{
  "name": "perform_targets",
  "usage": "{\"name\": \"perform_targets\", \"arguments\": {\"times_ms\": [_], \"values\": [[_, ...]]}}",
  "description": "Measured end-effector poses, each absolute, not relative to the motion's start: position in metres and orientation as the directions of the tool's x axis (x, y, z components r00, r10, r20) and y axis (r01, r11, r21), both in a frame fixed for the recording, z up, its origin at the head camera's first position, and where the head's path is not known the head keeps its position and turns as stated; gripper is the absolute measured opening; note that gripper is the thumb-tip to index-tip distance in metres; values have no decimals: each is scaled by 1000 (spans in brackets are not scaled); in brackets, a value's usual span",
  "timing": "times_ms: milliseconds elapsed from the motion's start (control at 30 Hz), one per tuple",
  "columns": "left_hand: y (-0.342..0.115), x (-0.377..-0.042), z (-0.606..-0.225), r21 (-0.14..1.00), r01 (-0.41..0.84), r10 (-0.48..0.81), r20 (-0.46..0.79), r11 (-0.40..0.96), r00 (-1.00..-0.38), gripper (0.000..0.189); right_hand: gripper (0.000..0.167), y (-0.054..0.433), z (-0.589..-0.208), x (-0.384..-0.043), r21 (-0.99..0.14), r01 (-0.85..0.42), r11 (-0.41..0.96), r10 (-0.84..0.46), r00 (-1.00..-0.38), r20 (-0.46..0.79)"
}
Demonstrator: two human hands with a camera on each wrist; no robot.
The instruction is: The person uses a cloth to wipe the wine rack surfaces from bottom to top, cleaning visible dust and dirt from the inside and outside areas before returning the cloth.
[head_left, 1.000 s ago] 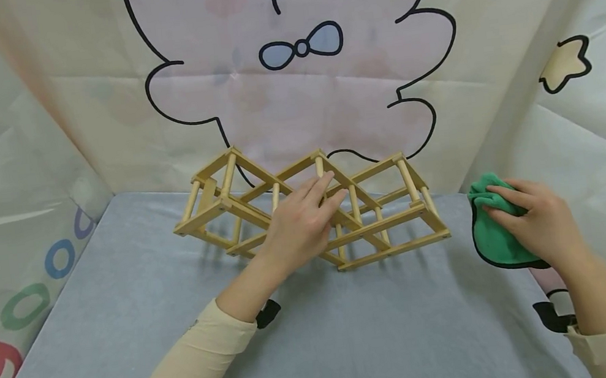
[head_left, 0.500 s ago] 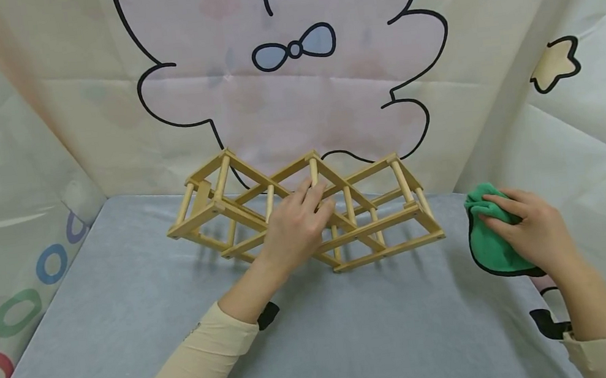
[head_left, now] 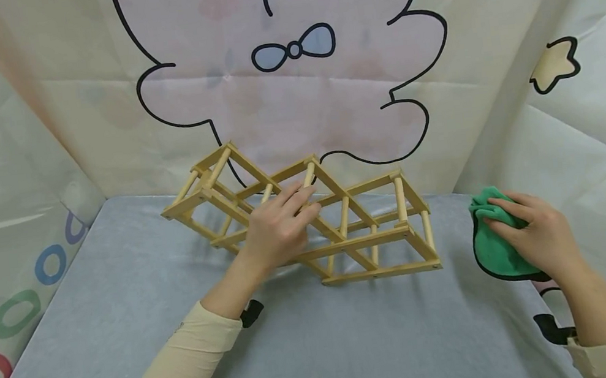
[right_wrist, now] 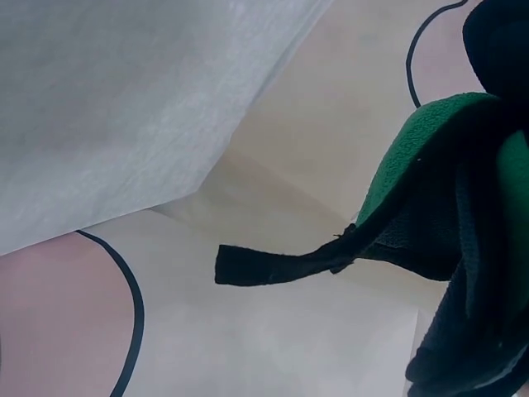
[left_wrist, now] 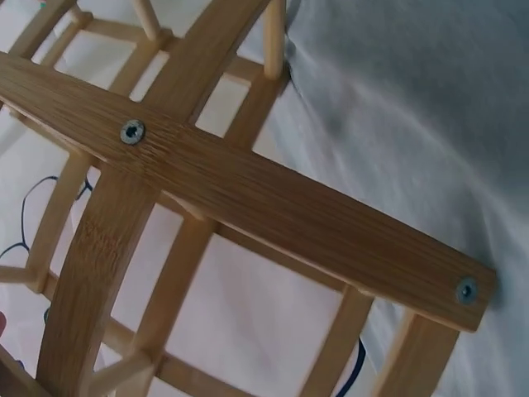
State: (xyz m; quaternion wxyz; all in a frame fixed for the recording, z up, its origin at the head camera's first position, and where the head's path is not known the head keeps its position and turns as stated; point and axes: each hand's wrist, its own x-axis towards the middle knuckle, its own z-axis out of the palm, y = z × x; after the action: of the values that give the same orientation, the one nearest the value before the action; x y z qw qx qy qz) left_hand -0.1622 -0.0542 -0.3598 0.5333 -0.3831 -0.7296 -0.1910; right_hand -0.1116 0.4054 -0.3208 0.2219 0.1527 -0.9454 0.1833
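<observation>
A slatted wooden wine rack (head_left: 364, 243) with crossed bars and round dowels stands slantwise near the back of the table in the head view. My left hand (head_left: 278, 225) grips it around the middle, fingers over the bars; their undersides are hidden. Screw heads fasten the rack's slats (left_wrist: 273, 198) in the left wrist view, where the hand is almost out of sight. Off to the right, my right hand (head_left: 547, 240) holds a bunched green cloth (head_left: 501, 254) with black edging. A dark strap hangs from that cloth (right_wrist: 430, 136) in the right wrist view.
Grey-blue fabric covers the table (head_left: 380, 347). Behind it rises a pale printed backdrop (head_left: 305, 108), with more printed sheets along the left side (head_left: 8, 183) and the right side (head_left: 602, 133). A small black piece (head_left: 251, 312) sits under my left wrist.
The rack has turned with my left hand: its left end is higher, its right end lower and nearer. My left hand has shifted left. The right hand still holds the cloth, nearly in place.
</observation>
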Motion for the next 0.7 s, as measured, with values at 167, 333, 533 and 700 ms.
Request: {"name": "perform_targets", "arguments": {"times_ms": [167,333,533,700], "values": [[-67,-162,-359,-115,788,343,931,605,-128,31,45,407,-323,-105,-278,-391,877,-217,-840,497],[-81,-161,-358,-90,797,340,929,597,-150,28,47,406,-322,-98,-281,-385,879,-215,-846,488],[-96,-163,-360,-57,780,320,929,623,-187,22,45,404,-322,-93,-283,-357,890,-200,-864,463],[-105,-164,-360,-49,754,302,932,655,-201,25,47,402,-326,-92,-277,-370,887,-205,-852,481]]}}
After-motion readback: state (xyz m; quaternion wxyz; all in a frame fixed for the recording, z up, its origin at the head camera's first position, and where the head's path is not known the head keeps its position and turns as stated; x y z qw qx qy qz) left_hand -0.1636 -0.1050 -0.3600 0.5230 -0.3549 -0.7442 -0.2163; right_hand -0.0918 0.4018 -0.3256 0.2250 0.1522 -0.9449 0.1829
